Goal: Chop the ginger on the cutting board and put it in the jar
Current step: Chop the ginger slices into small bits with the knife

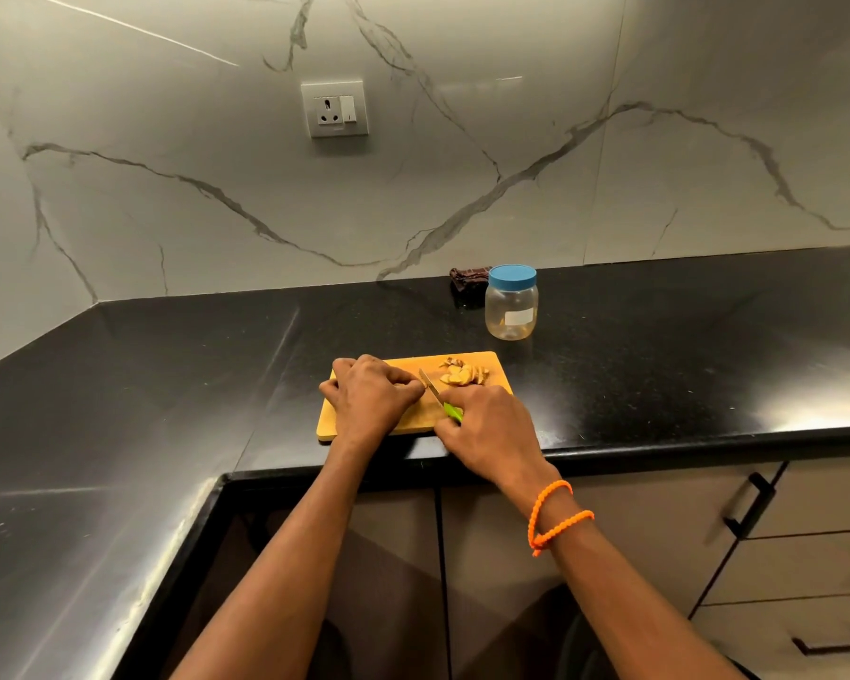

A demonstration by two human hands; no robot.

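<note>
I see ginger slices on the cutting board just beyond my right fingers; the jar stands farther back.

Home kitchen: black stone table, marble-veined backsplash, wall socket, handled cabinet drawers below.

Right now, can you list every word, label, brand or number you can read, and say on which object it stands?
No text can be read.
jar: a pale label, too blurred to tell whether it carries print.
wall socket: no readable marking.
cutting board, knife: no visible print.
</note>
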